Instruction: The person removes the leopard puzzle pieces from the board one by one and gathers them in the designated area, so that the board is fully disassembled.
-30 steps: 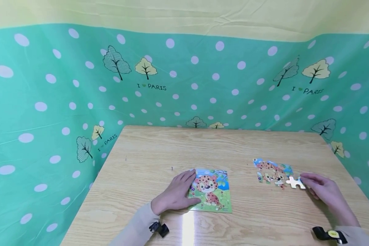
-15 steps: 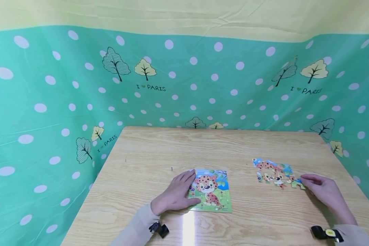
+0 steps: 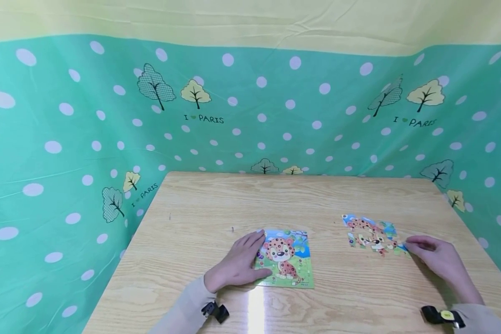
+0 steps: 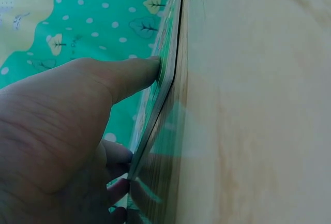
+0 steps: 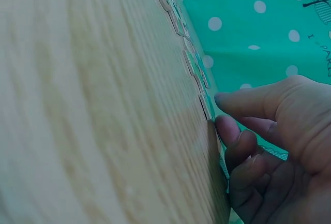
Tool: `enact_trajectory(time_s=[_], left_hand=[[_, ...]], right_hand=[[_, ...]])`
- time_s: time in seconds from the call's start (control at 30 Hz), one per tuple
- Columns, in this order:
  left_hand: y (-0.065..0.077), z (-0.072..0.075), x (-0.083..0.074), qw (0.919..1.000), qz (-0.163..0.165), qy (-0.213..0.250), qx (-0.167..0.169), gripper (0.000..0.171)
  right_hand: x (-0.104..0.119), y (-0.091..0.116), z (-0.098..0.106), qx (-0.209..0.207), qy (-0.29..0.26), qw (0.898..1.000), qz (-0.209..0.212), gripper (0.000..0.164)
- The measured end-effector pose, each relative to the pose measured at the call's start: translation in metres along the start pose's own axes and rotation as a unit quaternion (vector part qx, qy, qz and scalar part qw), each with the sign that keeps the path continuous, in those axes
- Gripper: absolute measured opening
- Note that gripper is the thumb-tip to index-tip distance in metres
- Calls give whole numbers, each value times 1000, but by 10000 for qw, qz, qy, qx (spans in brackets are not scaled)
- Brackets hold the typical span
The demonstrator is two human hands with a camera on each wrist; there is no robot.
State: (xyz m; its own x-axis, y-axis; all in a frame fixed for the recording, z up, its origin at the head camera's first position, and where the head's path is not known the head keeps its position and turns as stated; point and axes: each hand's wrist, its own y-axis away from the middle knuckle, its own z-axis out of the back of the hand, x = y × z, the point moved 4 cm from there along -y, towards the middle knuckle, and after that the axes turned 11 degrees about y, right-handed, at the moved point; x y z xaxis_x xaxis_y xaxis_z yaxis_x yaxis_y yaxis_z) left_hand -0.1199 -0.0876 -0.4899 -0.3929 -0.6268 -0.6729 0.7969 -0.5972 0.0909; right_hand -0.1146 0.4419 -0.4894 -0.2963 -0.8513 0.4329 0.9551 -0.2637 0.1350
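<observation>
"Puzzle pieces (image 3: 380, 242) are being worked on, it seems; where are they being kept?"

"In a cluster on the table (image 3: 325, 199), to the right of the picture board (image 3: 292, 260) and apart from it (a spotted animal is being shown on both)."

"And what is being done by the right hand (image 3: 440, 260)?"

"An end piece (image 3: 402, 247) is being pinched at its outer edge by thumb and fingertips, at the near right side of the cluster. Whether it is being locked in there is too small to tell."

"Is anything being grasped by the left hand (image 3: 240, 262)?"

"Nothing is being clutched: the board's left side is being covered by a relaxed hand, with the thumb laid over its printed face, and the board is seemingly being steadied that way."

"Which step is being judged to be in hand?"

"The fitting of that piece, probably. For the next move, a small nudge is being called for, with the piece kept flat."
</observation>
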Motion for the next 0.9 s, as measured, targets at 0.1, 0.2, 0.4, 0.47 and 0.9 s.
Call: enact_trajectory(time_s=[0.1,0.2,0.4,0.47,0.9], left_hand=[[0,0,0,10000,4,13,-7,96],[0,0,0,10000,13,27,3,96],[0,1,1,10000,25,-2,-16,96],[0,1,1,10000,26,2,-27,97],[0,0,0,10000,2,62,-9,97]], right_hand=[[1,-1,-1,1,-25,10000,27,54],[2,-1,-2,-4,-26,10000,21,52],[5,-1,-3,43,-12,10000,-34,52],[6,-1,-3,74,-19,9999,-65,53],[11,3,-3,-115,-146,9998,65,53]])
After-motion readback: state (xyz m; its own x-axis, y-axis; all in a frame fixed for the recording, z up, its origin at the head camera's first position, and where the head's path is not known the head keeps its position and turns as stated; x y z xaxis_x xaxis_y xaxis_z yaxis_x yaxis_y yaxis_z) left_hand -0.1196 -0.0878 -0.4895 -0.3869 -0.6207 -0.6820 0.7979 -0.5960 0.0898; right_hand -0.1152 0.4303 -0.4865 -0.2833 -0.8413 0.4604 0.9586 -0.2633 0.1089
